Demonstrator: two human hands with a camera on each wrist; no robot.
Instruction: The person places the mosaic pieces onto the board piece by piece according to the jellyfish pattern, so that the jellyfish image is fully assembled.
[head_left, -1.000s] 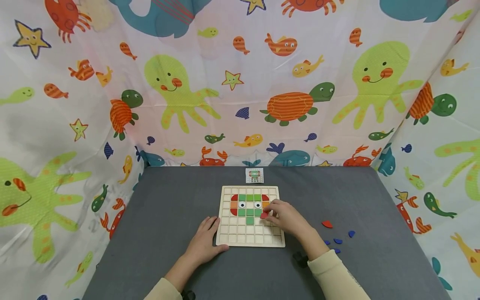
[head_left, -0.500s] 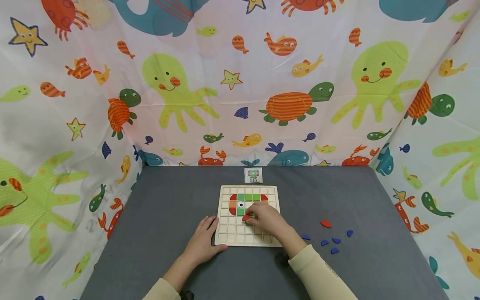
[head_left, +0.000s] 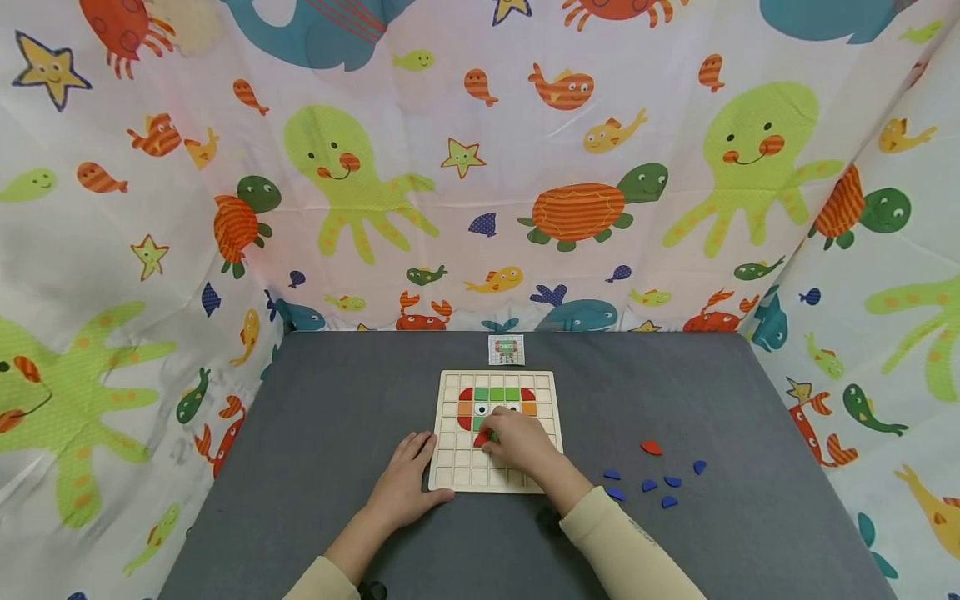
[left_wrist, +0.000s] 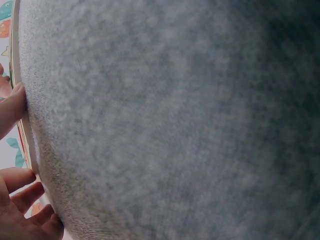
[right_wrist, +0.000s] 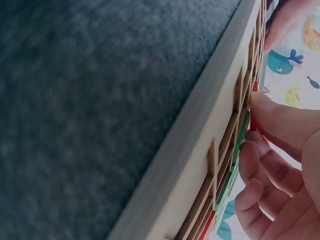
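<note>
A square wooden grid board lies on the grey table, with green, red, orange and white eye tiles set in its upper half. My right hand is over the middle of the board and pinches a red quarter-round tile between thumb and fingers. In the right wrist view that red tile stands right at the board's surface, beside a row of green tiles. My left hand rests at the board's lower left corner, fingers along the left edge and thumb by the front edge. My right hand covers part of the pattern.
A small card printed with a coloured grid figure lies behind the board. To the right are a loose red tile and several blue tiles. A curtain with sea animals hangs around the table.
My right hand has carried the red tile leftward from the right side of the pattern to its lower left. Some blue tiles came out from behind my right arm. My left hand has stayed put.
</note>
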